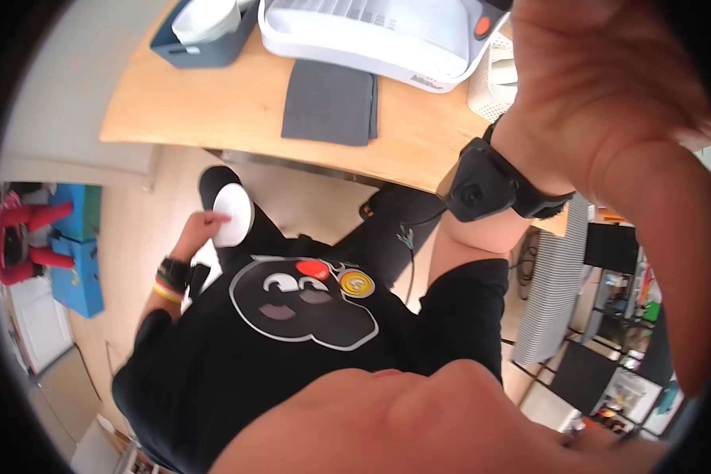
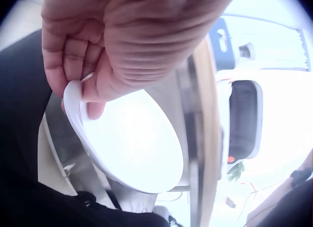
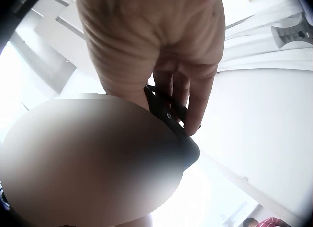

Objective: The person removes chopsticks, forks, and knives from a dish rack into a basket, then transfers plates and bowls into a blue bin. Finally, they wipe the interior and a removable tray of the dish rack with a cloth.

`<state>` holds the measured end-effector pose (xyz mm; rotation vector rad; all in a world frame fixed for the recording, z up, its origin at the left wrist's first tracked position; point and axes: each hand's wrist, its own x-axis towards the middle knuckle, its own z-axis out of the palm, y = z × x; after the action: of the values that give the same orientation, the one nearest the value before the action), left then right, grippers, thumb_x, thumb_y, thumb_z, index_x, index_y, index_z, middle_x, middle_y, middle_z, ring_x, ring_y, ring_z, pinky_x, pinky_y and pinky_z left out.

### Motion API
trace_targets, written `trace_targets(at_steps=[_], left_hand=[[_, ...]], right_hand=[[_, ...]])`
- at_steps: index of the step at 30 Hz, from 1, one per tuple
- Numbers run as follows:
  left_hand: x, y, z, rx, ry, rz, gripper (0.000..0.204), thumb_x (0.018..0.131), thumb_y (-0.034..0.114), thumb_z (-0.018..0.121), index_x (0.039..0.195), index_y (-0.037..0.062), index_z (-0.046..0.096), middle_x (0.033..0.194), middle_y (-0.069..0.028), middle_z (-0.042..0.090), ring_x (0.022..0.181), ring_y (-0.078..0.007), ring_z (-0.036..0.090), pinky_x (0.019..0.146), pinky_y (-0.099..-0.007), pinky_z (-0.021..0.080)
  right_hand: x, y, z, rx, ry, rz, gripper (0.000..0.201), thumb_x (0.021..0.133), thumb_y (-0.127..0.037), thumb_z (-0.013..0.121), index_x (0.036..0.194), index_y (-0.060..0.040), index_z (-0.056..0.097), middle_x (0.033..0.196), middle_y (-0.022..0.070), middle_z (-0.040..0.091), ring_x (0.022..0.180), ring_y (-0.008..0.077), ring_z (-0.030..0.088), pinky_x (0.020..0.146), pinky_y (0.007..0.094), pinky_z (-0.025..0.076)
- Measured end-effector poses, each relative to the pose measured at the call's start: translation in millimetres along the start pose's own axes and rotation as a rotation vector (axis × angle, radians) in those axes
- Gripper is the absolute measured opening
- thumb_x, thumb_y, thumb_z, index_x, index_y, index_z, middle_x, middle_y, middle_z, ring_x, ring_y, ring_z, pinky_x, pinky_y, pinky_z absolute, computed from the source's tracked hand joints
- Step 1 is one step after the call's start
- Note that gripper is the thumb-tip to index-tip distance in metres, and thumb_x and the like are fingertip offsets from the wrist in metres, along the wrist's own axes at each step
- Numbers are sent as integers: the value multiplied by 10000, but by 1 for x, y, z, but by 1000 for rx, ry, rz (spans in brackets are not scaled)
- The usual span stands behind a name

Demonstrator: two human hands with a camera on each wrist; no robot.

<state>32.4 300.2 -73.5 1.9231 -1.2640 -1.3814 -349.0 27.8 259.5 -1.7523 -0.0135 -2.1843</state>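
Low over my lap in the head view, my left hand (image 1: 203, 227) pinches a round white plate (image 1: 237, 207) by its edge. The left wrist view shows the thumb on the plate's bright inner face (image 2: 137, 143) and the curled fingers behind its rim. My right hand (image 1: 600, 103) is raised close to the head camera, its fingertips outside that view. In the right wrist view its thumb and fingers grip a black head-worn device (image 3: 190, 149) beside the blurred head. Part of the thumb is hidden there.
Ahead is a wooden table (image 1: 213, 103) with a folded dark grey cloth (image 1: 328, 103). Behind the cloth stands a white dish rack (image 1: 363, 47). A dark bin (image 1: 205, 54) with white bowls (image 1: 205, 20) is at the left, and a cream basket (image 1: 490, 91) at the right.
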Motion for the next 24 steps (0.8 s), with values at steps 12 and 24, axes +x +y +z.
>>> trace_targets(at_steps=[12, 24], left_hand=[[-74, 129, -125, 58, 430, 407, 224, 925, 131, 516, 1067, 11, 640, 874, 33, 598, 745, -30, 511, 657, -191, 427], [-24, 216, -147, -399, 286, 408, 264, 912, 125, 507, 1140, 24, 594, 991, -22, 629, 830, -59, 582, 720, -198, 473]], right_hand=[[53, -108, -32, 118, 95, -222, 729, 749, -486, 605, 1265, -24, 379, 1094, 140, 457, 999, 274, 453, 867, 435, 327], [44, -147, -32, 60, 81, -231, 692, 761, -461, 588, 1261, -26, 390, 1115, 140, 456, 1023, 273, 447, 889, 445, 309]])
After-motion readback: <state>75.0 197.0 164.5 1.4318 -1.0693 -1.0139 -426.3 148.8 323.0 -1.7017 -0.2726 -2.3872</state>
